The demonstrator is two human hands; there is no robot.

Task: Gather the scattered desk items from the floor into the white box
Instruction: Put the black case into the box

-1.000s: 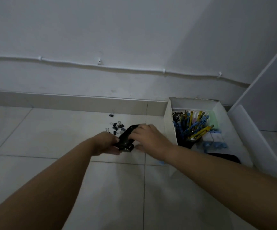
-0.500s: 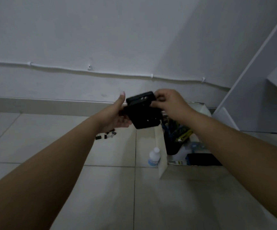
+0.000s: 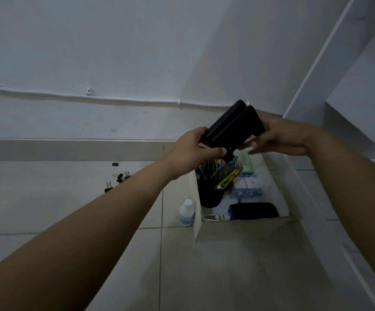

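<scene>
A black hole punch (image 3: pixel 233 126) hangs tilted in the air above the far end of the white box (image 3: pixel 193 194). My left hand (image 3: pixel 193 151) grips its lower left end, thumb underneath. My right hand (image 3: pixel 280 140) lies against its right end with fairly straight fingers reaching under it. Inside the box stand a black cup of pens (image 3: pixel 213 189), a green pad (image 3: pixel 247 163), blue and white packs (image 3: pixel 247 187) and a black pouch (image 3: pixel 254 211). Several black binder clips (image 3: pixel 120 176) lie on the floor to the left. A small white bottle (image 3: pixel 186 213) stands against the box's left wall.
The box sits on pale floor tiles beside a white shelf unit (image 3: pixel 350 90) on the right. A wall with a skirting board (image 3: pixel 70 149) and a white cable (image 3: pixel 114 101) runs behind. Bare tiles stretch in front of the box.
Both hands lifted the hole punch from the floor and carried it right, over the box. It has turned edge-on, and my right hand has shifted from its top to its right end.
</scene>
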